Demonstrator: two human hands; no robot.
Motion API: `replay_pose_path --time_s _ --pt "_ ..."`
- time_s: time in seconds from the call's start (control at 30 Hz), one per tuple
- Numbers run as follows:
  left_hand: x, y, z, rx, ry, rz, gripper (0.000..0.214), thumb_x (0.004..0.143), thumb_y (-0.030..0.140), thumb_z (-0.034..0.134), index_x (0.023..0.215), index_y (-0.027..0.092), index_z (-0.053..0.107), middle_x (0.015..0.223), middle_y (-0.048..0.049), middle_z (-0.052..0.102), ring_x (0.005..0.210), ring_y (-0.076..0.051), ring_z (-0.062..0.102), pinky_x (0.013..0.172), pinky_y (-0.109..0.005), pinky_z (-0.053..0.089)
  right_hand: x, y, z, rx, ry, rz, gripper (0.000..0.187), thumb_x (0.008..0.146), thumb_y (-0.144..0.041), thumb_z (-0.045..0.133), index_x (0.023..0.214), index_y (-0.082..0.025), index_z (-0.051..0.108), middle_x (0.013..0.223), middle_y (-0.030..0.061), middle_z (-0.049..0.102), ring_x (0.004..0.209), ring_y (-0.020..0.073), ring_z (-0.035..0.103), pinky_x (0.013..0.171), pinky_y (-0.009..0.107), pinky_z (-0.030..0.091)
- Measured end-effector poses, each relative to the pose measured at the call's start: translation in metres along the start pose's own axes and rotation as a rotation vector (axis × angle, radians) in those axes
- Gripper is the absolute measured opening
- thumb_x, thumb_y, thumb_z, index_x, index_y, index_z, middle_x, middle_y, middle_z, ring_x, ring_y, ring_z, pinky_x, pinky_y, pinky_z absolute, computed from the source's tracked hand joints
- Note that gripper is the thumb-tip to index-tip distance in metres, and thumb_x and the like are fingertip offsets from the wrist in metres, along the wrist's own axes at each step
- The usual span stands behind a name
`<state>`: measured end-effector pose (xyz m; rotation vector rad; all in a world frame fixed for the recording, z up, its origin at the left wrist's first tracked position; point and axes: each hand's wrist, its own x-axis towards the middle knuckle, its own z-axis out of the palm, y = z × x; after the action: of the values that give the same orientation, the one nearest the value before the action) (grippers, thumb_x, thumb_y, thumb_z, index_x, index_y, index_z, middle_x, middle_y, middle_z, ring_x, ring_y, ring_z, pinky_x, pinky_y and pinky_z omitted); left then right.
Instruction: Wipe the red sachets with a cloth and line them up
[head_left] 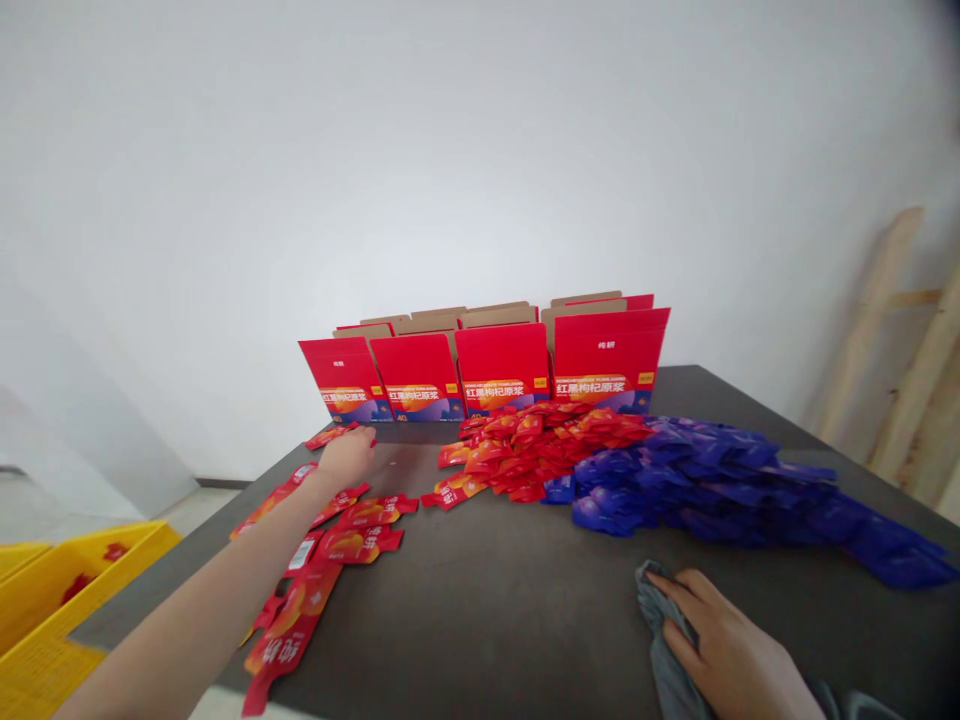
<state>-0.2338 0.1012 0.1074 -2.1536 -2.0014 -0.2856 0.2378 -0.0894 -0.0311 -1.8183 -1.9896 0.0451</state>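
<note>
My left hand (349, 456) reaches to the far left part of the table, its fingers curled down at a red sachet (328, 435); red shows on both sides of the fingers, while the fingertips are hidden. Under that forearm lie several loose red and orange sachets (352, 543), some overlapping. My right hand (724, 645), near the front edge, is closed on a grey cloth (667, 640) that rests on the tabletop. Ahead of it spreads a pile of blue sachets (712, 485). A heap of red sachets (536, 450) adjoins the blue pile.
Several open red cartons (502, 355) with raised flaps stand in rows at the back of the dark table (480, 600). Yellow crates (82, 590) with some red items inside stand at lower left. Wooden boards (892, 340) lean at the right by the white wall.
</note>
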Motion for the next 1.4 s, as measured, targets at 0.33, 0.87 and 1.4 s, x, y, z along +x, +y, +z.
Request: replay_pose_path --time_s 0.33,0.87,1.4 --pt "-0.082 0.201 0.025 -1.363 -0.31 -0.024 0.011 0.077 0.023 0.049 0.083 0.02 0.04 0.072 0.0032 0.056 0.06 -0.012 0.058 0.055 -0.024 0.051 0.002 0.0 -0.013 0.095 -0.047 0.023 0.04 0.088 -0.034 0.037 0.119 -0.027 0.06 0.112 0.0038 0.062 0.094 0.0166 0.065 0.077 0.028 0.051" --pt "-0.113 0.233 0.068 -1.224 -1.033 0.154 0.022 0.08 0.039 0.048 0.078 0.017 0.049 0.055 0.0054 0.05 0.037 -0.007 0.048 0.035 -0.015 0.032 0.014 -0.07 -0.036 -0.008 -0.061 -0.178 0.032 0.081 -0.015 0.047 0.109 -0.028 0.058 0.112 0.0034 0.06 0.101 0.0191 0.059 0.084 0.032 0.049" --pt "-0.115 0.239 0.079 -1.162 -0.945 0.123 0.013 0.082 0.024 0.047 0.094 0.018 0.051 0.052 0.0082 0.049 0.033 -0.005 0.041 0.035 -0.014 0.031 0.035 -0.009 -0.031 -0.112 -0.01 -0.009 0.024 0.086 -0.025 0.044 0.1 -0.024 0.064 0.097 0.0044 0.061 0.089 0.0173 0.061 0.075 0.029 0.048"
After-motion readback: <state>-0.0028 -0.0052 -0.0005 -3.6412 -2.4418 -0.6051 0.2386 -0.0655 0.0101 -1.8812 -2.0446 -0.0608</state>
